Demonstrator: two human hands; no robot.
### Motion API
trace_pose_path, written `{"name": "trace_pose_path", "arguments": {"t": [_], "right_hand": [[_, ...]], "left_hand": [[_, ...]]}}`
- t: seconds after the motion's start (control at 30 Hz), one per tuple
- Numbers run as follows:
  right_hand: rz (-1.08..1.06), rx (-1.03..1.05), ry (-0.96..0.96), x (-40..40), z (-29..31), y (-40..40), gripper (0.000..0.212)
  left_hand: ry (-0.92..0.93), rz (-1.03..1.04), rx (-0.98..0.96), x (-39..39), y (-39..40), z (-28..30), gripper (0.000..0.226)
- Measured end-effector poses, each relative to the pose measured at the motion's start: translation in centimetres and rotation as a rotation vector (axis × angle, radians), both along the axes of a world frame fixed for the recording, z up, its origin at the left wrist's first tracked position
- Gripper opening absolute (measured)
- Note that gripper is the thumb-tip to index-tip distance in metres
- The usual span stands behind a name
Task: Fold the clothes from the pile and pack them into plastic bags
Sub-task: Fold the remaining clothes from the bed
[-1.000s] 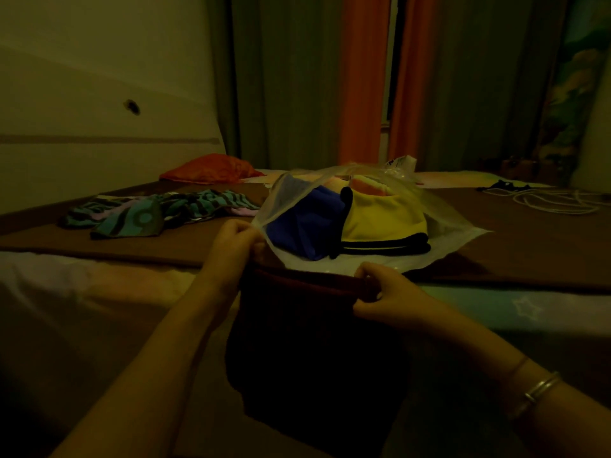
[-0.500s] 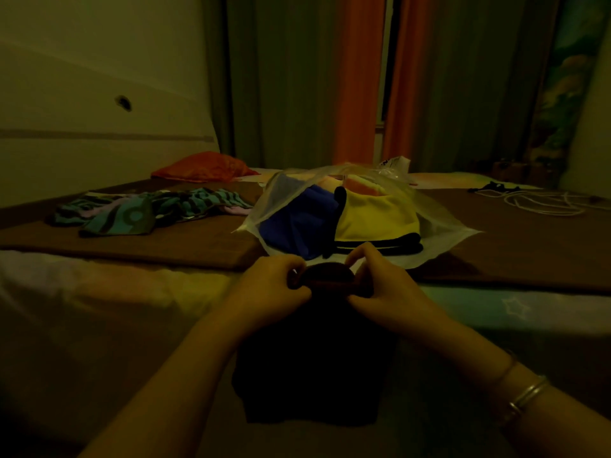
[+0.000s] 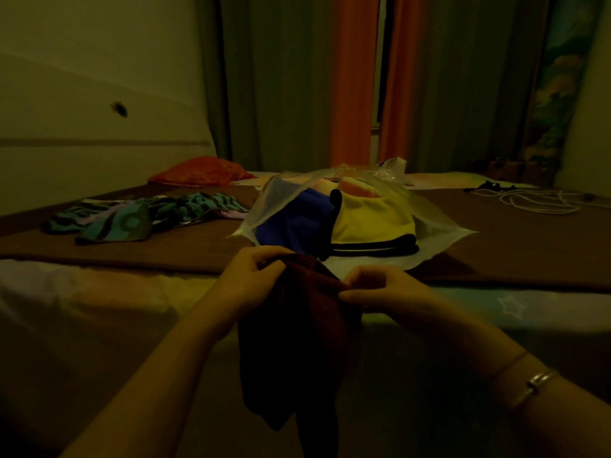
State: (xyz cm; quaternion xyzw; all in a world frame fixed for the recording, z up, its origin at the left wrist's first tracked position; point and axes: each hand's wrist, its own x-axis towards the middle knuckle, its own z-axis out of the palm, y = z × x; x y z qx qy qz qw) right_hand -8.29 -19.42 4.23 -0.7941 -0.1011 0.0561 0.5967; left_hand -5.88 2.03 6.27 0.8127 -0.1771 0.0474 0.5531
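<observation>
Dark maroon cloth (image 3: 297,332), limp and light, hangs over the bed edge; your left hand (image 3: 251,282) and right hand (image 3: 380,289) each pinch its top hem, so keep to the corners. Counted leftward to right: one patterned pile (image 3: 139,218), one orange bundle (image 3: 198,171), one filled plastic bag (image 3: 433,233).

Dark print on the white packet (image 3: 391,164) is too blurred to read.
</observation>
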Motion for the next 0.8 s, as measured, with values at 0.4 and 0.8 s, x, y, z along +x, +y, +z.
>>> {"name": "trace_pose_path", "arguments": {"t": [0.4, 0.8], "right_hand": [[0.151, -0.247, -0.173, 0.0, -0.9, 1.1, 0.017], [0.144, -0.192, -0.261, -0.5, -0.5, 2.4, 0.021]], "left_hand": [[0.037, -0.123, 0.047, -1.4, 0.9, 0.9, 0.039], [0.036, -0.113, 0.07, -1.1, 1.9, 1.0, 0.036]]}}
